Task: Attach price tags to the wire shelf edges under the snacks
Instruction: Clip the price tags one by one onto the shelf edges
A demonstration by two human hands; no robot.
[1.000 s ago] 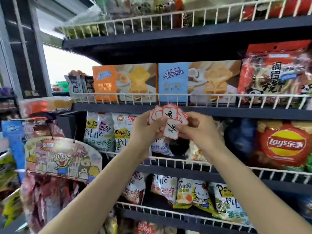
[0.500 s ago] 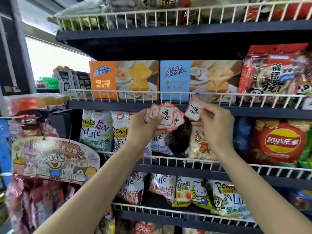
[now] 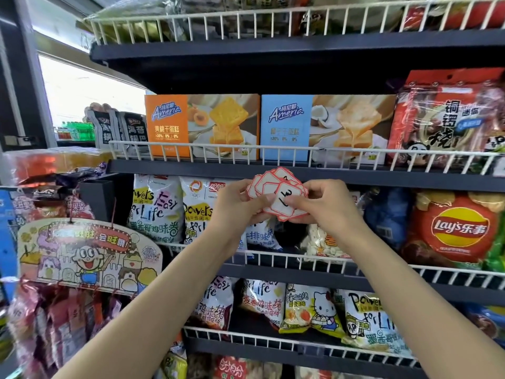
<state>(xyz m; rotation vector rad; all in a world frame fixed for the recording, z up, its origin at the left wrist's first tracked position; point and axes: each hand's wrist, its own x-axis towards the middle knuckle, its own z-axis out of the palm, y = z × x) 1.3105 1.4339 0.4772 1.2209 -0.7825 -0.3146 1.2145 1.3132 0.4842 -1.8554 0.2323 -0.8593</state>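
Note:
My left hand [image 3: 233,203] holds a fanned stack of white price tags with red borders [image 3: 269,184] in front of the dark shelf edge [image 3: 382,181]. My right hand [image 3: 325,203] pinches the front tag [image 3: 284,206], which bears black handwriting, still against the stack. Above runs the white wire shelf edge [image 3: 273,154] under the orange Ameria box [image 3: 202,124] and the blue Ameria box [image 3: 328,124]. No tag is seen on that wire.
A red snack bag [image 3: 448,116] stands right of the boxes. Below are white Powers bags [image 3: 155,206], a Lay's bag [image 3: 459,228] and lower wire rails [image 3: 437,274]. A cartoon hanging display [image 3: 87,253] sticks out at the left.
My right hand had lifted one tag toward the wire rail under the blue box; now it has come back down to the stack and pinches the front tag.

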